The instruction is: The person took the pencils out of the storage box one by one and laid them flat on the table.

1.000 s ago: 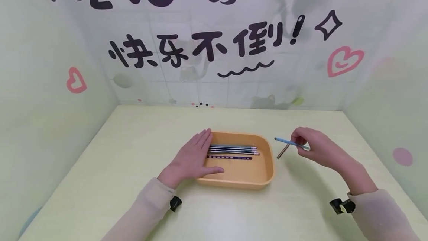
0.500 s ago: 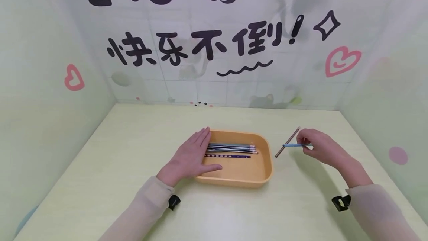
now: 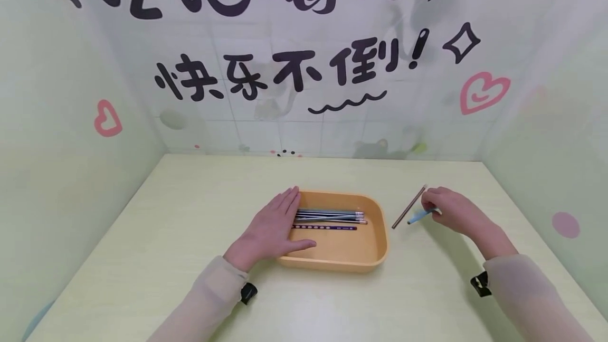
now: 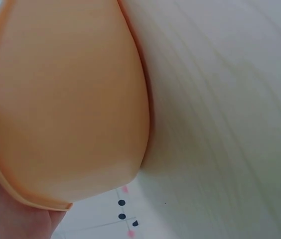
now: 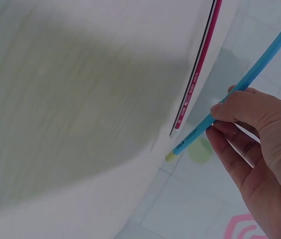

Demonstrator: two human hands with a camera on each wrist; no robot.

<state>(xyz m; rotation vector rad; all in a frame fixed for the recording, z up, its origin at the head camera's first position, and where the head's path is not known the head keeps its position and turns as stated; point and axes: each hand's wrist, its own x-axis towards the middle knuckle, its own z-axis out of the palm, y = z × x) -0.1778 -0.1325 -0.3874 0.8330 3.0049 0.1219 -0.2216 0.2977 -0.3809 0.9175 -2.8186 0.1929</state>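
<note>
Tabletop (image 3: pixel 328 310), blue pencil (image 5: pixel 252 70), right-wrist-only lettering (image 5: pixel 187 139)

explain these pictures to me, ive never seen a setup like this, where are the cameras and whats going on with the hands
There is no machine here: a person works with two bare hands. The wide picture comes from a camera on the head, looking forward and down. The other two come from cameras on the wrists: the left one shows mostly the outside of the tray, the right one a close look at the fingers.

On the pale table stands an orange tray with several pencils lying inside. The left hand rests on its left end. The right hand pinches a blue pencil. Near it, a red-and-black striped pencil lies loose on the table, outside the tray.
</note>
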